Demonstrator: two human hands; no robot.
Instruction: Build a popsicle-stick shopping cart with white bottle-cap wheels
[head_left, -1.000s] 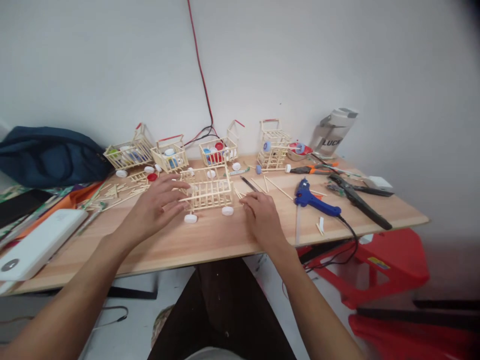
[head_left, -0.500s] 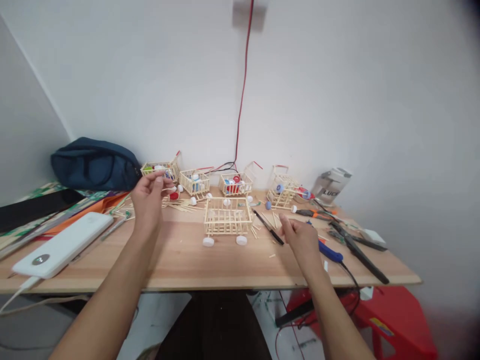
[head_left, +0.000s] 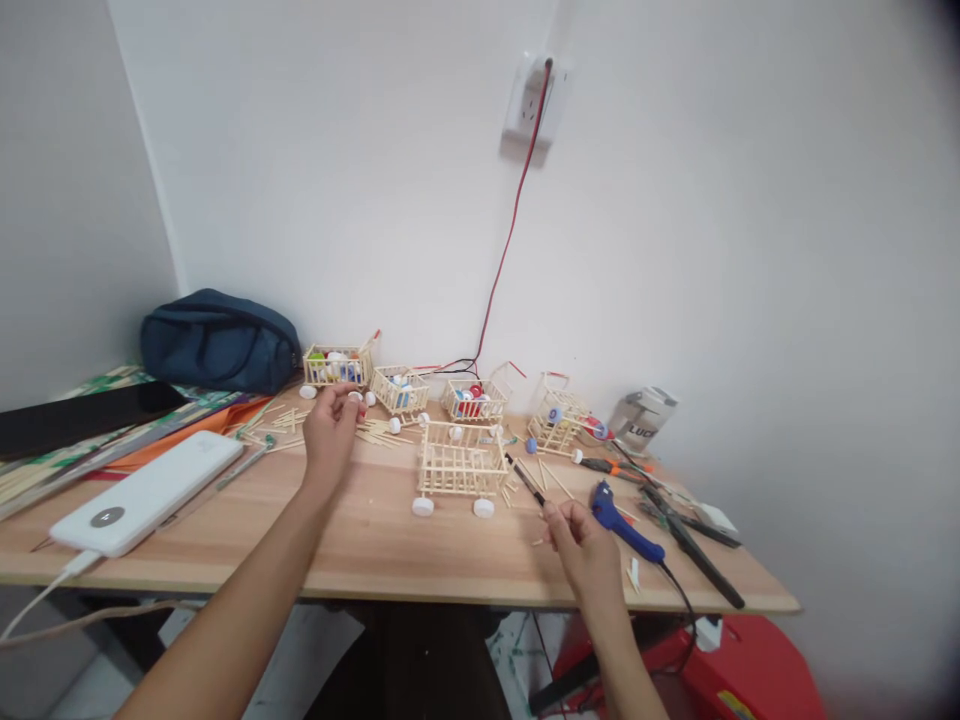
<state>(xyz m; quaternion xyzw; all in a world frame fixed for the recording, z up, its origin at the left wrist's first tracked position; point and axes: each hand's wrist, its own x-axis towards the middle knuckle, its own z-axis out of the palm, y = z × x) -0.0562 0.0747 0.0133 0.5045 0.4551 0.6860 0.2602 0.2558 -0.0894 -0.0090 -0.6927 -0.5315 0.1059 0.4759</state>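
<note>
My left hand [head_left: 332, 437] reaches over the table at the left, its fingertips closed at a red bottle cap [head_left: 362, 408] that they partly hide. At the right, the thumb and fingers of my right hand [head_left: 583, 545] pinch the near end of a black pen [head_left: 527, 482], which lies slanting on the wood. Between my hands a small cart of thin wooden sticks [head_left: 461, 465] stands on white bottle-cap wheels [head_left: 423, 507]. Neither hand touches it. Loose sticks [head_left: 376, 432] lie beyond my left hand.
Several finished-looking stick carts [head_left: 474, 398] holding coloured caps line the wall. A blue glue gun [head_left: 628, 525], pliers [head_left: 611, 467] and a carton [head_left: 643, 420] are at the right. A white power bank [head_left: 146, 492], black phone [head_left: 90, 415] and blue pouch [head_left: 221, 342] occupy the left.
The view has tilted up and shifted. My left hand has gone down to the red cap. My right hand has moved toward me and left, onto the pen's near end, uncovering the glue gun.
</note>
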